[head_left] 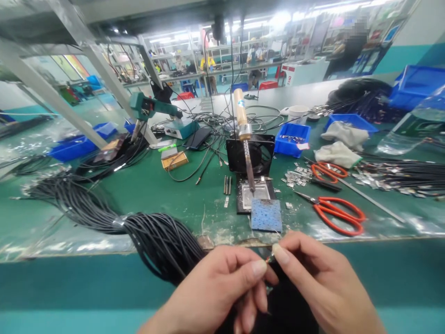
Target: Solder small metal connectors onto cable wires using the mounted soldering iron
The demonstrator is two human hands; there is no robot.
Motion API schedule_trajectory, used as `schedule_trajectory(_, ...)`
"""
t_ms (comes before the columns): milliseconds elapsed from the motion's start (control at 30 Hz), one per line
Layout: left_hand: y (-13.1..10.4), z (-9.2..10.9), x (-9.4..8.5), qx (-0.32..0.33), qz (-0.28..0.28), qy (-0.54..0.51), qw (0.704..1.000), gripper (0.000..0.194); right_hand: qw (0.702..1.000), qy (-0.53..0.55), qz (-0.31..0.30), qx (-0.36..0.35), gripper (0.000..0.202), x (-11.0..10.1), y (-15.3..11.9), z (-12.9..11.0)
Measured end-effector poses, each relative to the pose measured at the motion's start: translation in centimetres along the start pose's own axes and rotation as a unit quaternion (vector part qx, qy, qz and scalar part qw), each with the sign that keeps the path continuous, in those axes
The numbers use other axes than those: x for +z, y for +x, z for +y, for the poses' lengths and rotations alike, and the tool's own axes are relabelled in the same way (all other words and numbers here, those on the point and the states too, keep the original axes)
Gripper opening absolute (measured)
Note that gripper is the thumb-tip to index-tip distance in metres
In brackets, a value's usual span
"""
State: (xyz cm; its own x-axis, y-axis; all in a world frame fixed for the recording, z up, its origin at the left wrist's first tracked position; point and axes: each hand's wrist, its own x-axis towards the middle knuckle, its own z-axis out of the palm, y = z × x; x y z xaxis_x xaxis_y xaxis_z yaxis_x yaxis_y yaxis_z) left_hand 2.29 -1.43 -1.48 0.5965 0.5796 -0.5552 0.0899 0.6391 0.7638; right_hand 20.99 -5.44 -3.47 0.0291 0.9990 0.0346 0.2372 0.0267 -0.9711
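Both hands meet just in front of the bench edge, at the lower middle of the view. Between their fingertips is a cable end point(270, 258) with small coloured strands. My left hand point(227, 283) pinches the strands between thumb and forefinger, the other fingers curled below. From the right, my right hand point(321, 278) grips the dark part of the same end with thumb and forefinger. Beyond them lie a blue sponge point(266, 215) and a soldering iron point(248, 153), its tip pointing down at a small metal tray point(247, 200). The rest of the held cable cannot be made out.
A thick bundle of black cables point(156, 232) hangs over the bench edge at left. Orange-handled scissors point(339, 213) lie at right, near loose metal pieces point(297, 176) and a blue bin point(292, 138). A black fan point(250, 154) stands behind the iron.
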Motion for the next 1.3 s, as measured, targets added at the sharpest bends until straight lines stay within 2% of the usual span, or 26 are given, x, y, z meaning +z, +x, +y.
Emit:
schedule_trajectory(133,-0.2,0.1,0.5,0.077,0.070,0.106,0.989,0.027,1.000,0.013,-0.005,-0.007,0.025,-0.4,-0.5,0.5)
schedule_trajectory(300,-0.4,0.5,1.0,0.138,0.106,0.183,0.968,0.018,1.000,-0.007,0.004,-0.003,0.028,-0.6,-0.7,0.9)
schedule_trajectory(833,-0.3,0.2,0.8,0.153,0.114,0.192,0.963,0.015,0.998,0.032,0.033,0.037,0.034,0.2,-1.0,0.4)
schedule_trajectory(1100,-0.3,0.0,0.6,0.178,0.104,0.183,0.961,0.012,0.998,0.040,0.030,0.034,0.035,0.4,-1.1,0.4)
schedule_trajectory(1300,-0.5,0.2,0.9,0.187,0.126,0.195,0.955,0.010,0.998,0.051,0.020,0.010,0.028,0.3,-1.2,0.5)
